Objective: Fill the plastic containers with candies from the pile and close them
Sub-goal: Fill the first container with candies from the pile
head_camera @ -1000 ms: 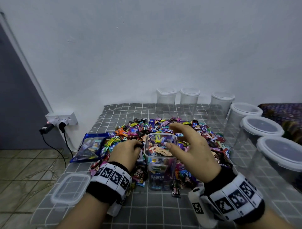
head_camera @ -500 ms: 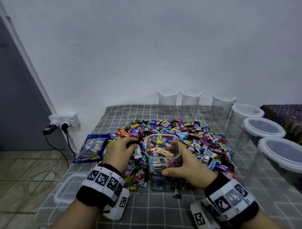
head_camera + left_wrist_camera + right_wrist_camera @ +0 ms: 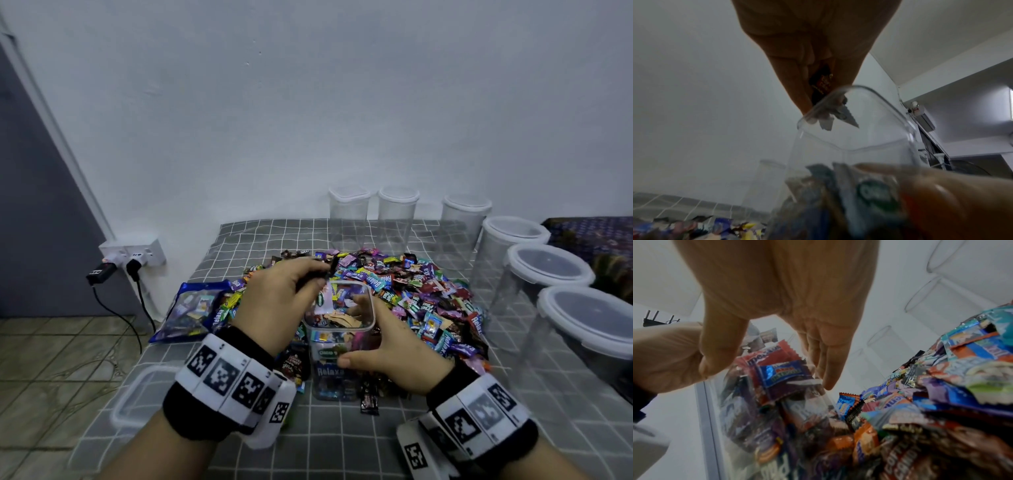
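1. Two hands at work: left hand (image 3: pixel 277 301) pinching candies (image 3: pixel 821 84) over open container (image 3: pixel 339 342), near edge of pile (image 3: pixel 428 294).
2. Right hand (image 3: pixel 394 359) clasping container wall.
3. Release low, inside rim; keep container steadied.

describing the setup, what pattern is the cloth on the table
Grey with a white grid of squares: the cloth shows best in the head view.

Black wristbands (image 3: pixel 191 416) are worn on both wrists — each is wrapped by white blocks (image 3: pixel 226 373) printed with black-and-white square markers.
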A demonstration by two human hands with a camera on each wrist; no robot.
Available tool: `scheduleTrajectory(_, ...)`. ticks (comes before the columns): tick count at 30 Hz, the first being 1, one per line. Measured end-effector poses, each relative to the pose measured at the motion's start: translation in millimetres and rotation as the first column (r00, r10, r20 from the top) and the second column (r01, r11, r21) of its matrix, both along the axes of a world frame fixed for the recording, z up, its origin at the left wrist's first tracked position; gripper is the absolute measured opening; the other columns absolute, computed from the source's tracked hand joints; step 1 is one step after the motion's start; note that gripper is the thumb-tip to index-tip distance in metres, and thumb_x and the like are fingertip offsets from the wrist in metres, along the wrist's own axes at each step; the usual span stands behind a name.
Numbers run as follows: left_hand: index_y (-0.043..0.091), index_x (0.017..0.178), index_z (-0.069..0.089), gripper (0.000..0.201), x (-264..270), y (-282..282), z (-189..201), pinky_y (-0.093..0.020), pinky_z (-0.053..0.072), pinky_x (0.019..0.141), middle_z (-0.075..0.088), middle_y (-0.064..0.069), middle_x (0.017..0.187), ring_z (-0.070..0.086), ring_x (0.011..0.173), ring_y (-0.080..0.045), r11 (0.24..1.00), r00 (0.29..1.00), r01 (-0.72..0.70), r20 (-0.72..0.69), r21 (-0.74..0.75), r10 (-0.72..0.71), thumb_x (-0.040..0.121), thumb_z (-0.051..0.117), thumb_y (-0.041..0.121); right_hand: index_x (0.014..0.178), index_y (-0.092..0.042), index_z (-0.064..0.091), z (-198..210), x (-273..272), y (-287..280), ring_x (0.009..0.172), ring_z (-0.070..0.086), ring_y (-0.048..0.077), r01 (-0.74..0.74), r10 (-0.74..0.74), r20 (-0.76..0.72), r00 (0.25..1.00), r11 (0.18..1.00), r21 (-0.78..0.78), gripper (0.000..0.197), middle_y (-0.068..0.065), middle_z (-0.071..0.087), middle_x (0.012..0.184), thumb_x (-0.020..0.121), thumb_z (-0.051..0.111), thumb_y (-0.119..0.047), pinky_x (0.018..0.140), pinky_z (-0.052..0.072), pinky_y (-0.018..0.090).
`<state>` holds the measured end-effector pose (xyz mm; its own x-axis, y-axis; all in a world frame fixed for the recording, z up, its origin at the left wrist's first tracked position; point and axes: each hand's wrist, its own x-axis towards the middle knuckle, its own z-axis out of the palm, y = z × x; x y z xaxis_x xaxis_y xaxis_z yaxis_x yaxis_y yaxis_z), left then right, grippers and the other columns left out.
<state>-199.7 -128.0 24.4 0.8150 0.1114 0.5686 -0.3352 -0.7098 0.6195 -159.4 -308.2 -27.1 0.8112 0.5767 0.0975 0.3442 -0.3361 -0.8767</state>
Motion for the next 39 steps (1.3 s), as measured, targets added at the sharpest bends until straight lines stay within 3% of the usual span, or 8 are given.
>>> scheduleTrajectory(4, 0.018, 0.102, 0.073, 0.022, -0.8, -1.7, -7.9, -0.021, 0.049, 0.086, 0.071, 0.006, 0.104, 0.06, 0.094, 0.001, 0.995, 0.999, 0.043, 0.029, 0.095, -0.046, 0.082, 0.067, 0.012, 0.104, -0.046, 0.037, -3.0, 1.6, 0.2, 0.1, 0.051, -0.014, 0.008, -0.008, -0.006, 1.0, 1.0, 0.019, 0.062, -0.024, 0.048, 0.114, 0.067, 0.083, -0.026, 0.081, 0.039, 0.002)
scheduleTrajectory(9, 0.026, 0.107, 0.071, 0.03, -4.6, -0.1, -8.6, -0.03, 0.049, 0.095, 0.068, 0.011, 0.111, 0.059, 0.108, -0.003, 0.978, 0.998, 0.063, -0.018, 0.197, -0.06, 0.08, 0.057, 0.028, 0.106, -0.047, 0.037, -1.8, 1.4, 0.4, 0.108, 0.053, 0.0, 0.01, -0.01, -0.009, 1.0, 1.0, -0.004, 0.065, -0.021, 0.048, 0.116, 0.065, 0.084, -0.031, 0.096, 0.044, 0.022)
scheduleTrajectory(17, 0.028, 0.124, 0.061, 0.043, -10.5, -0.7, -7.9, -0.014, 0.04, 0.095, 0.065, 0.007, 0.119, 0.052, 0.106, 0.006, 0.979, 0.996, 0.063, -0.07, 0.195, -0.05, 0.082, 0.051, 0.031, 0.107, -0.045, 0.038, 0.0, -2.4, -0.8, 0.094, 0.051, -0.023, -0.01, 0.01, 0.0, 1.0, 0.999, 0.043, 0.063, -0.025, 0.051, 0.109, 0.07, 0.082, -0.018, 0.079, 0.039, 0.0)
scheduleTrajectory(25, 0.039, 0.128, 0.053, 0.044, -18.3, 20.5, 0.1, -0.031, 0.052, 0.082, 0.065, 0.008, 0.115, 0.065, 0.088, -0.013, 0.998, 0.982, -0.003, -0.19, 0.065, 0.016, 0.084, 0.055, 0.03, 0.12, -0.052, 0.028, -3.2, 0.4, -8.2, 0.112, 0.043, -0.015, -0.014, 0.023, 0.07, 0.997, 0.992, -0.125, 0.075, -0.034, 0.041, 0.119, 0.069, 0.081, -0.034, 0.094, 0.032, 0.005)
scheduleTrajectory(28, 0.039, 0.137, 0.041, 0.056, -17.1, 41.8, -3.1, -0.027, 0.04, 0.101, 0.046, 0.01, 0.141, 0.051, 0.12, -0.011, 0.949, 0.897, 0.024, -0.427, 0.314, 0.118, 0.086, 0.062, 0.024, 0.142, -0.032, 0.028, -1.4, 8.7, -18.3, 0.129, 0.035, 0.005, -0.013, 0.076, 0.153, 0.985, 0.927, -0.374, 0.099, -0.013, 0.037, 0.14, 0.059, 0.076, -0.057, 0.109, 0.029, 0.026)
scheduleTrajectory(30, 0.042, 0.144, 0.024, 0.079, -13.6, 51.9, -10.8, -0.034, 0.033, 0.11, 0.023, 0.008, 0.154, 0.033, 0.136, -0.013, 0.884, 0.759, 0.148, -0.624, 0.444, 0.186, 0.079, 0.068, 0.033, 0.148, -0.026, 0.021, 0.4, 15.3, -24.6, 0.134, 0.027, 0.01, 0.021, 0.09, 0.186, 0.979, 0.852, -0.523, 0.115, -0.007, 0.026, 0.148, 0.05, 0.062, -0.072, 0.111, 0.027, 0.029)
scheduleTrajectory(32, 0.044, 0.147, 0.007, 0.102, -11.9, 54.8, -20.0, -0.04, 0.034, 0.11, 0.003, 0.005, 0.158, 0.022, 0.141, -0.019, 0.836, 0.609, 0.256, -0.752, 0.485, 0.25, 0.07, 0.075, 0.041, 0.149, -0.027, 0.016, 1.7, 20.5, -30.4, 0.138, 0.021, 0.013, 0.069, 0.094, 0.224, 0.97, 0.777, -0.626, 0.112, -0.005, 0.017, 0.152, 0.058, 0.068, -0.066, 0.112, 0.028, 0.031)
scheduleTrajectory(39, 0.041, 0.144, -0.019, 0.122, -9.2, 38.6, -44.3, -0.051, 0.022, 0.114, -0.021, 0.0, 0.156, -0.008, 0.145, -0.029, 0.698, 0.421, 0.441, -0.817, 0.564, 0.394, 0.068, 0.077, 0.047, 0.149, -0.032, -0.008, -1.1, 33.3, -37.5, 0.145, 0.002, 0.025, 0.072, 0.1, 0.132, 0.986, 0.458, -0.886, 0.127, 0.002, -0.008, 0.158, 0.058, 0.072, -0.069, 0.114, 0.024, 0.048)
